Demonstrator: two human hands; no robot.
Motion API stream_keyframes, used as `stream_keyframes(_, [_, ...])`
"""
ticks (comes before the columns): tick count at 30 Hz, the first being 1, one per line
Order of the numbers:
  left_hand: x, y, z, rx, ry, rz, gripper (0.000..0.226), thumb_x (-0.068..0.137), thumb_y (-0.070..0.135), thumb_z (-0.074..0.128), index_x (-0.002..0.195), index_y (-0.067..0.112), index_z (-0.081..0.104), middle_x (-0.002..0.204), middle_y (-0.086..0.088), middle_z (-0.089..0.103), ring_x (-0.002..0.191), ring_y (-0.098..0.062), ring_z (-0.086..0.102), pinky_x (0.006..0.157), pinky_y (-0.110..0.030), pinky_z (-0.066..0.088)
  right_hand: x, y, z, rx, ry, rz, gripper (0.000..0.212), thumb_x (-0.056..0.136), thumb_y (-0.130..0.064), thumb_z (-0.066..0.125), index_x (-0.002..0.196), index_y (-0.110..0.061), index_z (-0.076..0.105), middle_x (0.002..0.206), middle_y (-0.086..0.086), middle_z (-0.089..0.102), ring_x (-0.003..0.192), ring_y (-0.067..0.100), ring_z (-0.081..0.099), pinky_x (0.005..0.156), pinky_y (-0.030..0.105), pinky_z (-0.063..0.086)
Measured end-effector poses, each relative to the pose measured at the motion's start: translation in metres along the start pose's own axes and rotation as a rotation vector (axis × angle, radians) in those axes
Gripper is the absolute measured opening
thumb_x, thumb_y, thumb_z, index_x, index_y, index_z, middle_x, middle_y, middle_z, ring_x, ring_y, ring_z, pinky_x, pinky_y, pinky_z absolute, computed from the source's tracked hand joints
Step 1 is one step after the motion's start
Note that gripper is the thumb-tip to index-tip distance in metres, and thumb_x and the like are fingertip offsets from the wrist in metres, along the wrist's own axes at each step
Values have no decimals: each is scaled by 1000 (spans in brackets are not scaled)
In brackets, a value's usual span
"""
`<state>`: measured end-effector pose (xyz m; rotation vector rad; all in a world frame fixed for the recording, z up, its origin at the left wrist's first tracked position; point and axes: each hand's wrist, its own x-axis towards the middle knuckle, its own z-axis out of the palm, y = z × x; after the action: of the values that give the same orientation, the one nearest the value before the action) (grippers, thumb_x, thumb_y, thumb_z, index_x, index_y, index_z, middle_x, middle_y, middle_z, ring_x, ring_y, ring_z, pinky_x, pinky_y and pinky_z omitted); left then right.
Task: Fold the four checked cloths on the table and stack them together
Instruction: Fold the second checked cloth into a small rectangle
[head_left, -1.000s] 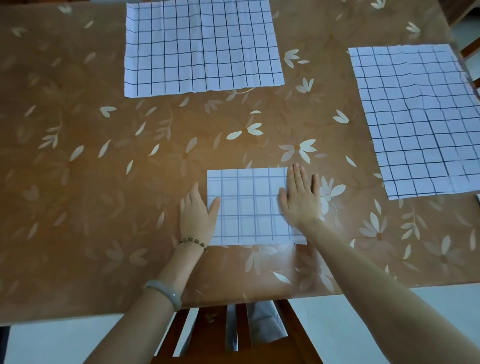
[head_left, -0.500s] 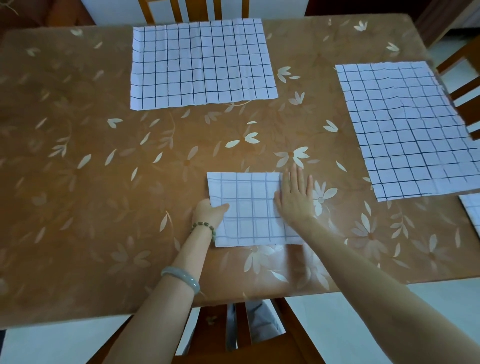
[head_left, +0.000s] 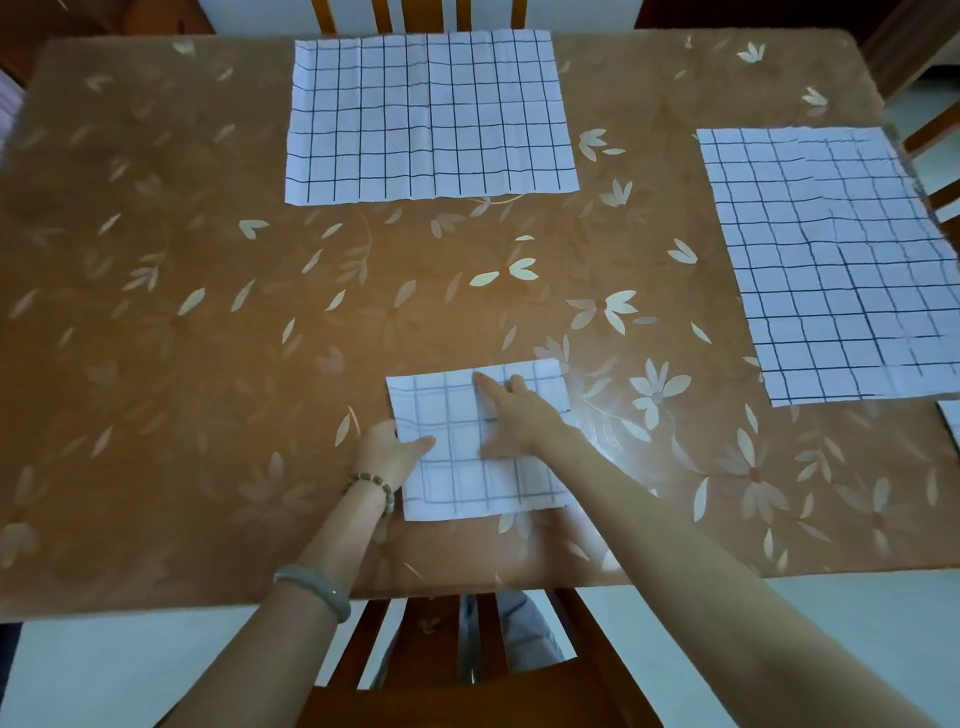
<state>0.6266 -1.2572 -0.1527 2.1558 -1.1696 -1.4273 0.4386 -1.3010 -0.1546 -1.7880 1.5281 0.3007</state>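
Observation:
A folded white checked cloth (head_left: 457, 483) lies near the table's front edge. My left hand (head_left: 387, 451) pinches its left edge, thumb on top. My right hand (head_left: 514, 415) lies flat on the cloth's upper middle with fingers straight. A second checked cloth (head_left: 431, 114) is spread flat at the far middle of the table. A third checked cloth (head_left: 831, 260) is spread flat at the right. A corner of a fourth checked cloth (head_left: 951, 421) shows at the right edge of the view.
The brown table (head_left: 182, 338) has a leaf and flower pattern under a glossy cover. Wooden chairs stand at the far side (head_left: 410, 15), at the right (head_left: 935, 130) and just below me (head_left: 467, 691).
My left hand curled and took hold of the folded cloth's left edge. My right hand slid left from the cloth's right edge onto its middle. The view tilted up.

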Motion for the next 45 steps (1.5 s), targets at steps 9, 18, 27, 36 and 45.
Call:
stream_keyframes(9, [-3,-6,-8,-101,132,1,57,71,57,55,62,0,52,63,-17,52,61,-28,53,64,-50,54,3,-9,-10,-117,-41,16,110,71,-29,75,151,-35,0,132,12,33,116,34,48,88,41,46])
stream_keyframes(18, [-20,20,-10,77,246,193,30,84,11,56,62,-3,42,57,-14,37,56,-20,34,58,-27,26,2,-6,-7,-123,-33,-3,108,73,-30,72,151,-37,-2,136,14,28,117,36,44,88,42,46])
stream_keyframes(27, [-47,71,19,206,213,389,19,86,11,54,68,6,52,47,4,38,46,-14,32,44,-20,28,4,-5,-5,-85,-58,4,107,72,-27,71,150,-39,-2,127,11,28,111,34,43,88,44,47])
stream_keyframes(36, [-38,94,57,147,181,373,22,84,12,55,67,21,44,44,6,39,44,-8,39,42,-17,28,-2,33,-10,998,-43,9,39,75,-9,54,114,-11,56,100,19,64,91,23,59,85,37,50])
stream_keyframes(45, [-25,95,86,178,96,341,10,91,19,53,92,16,62,60,8,51,51,-3,46,44,-13,34,-21,61,-10,1343,414,209,25,86,-32,69,82,-7,71,74,6,67,67,14,62,68,27,53])
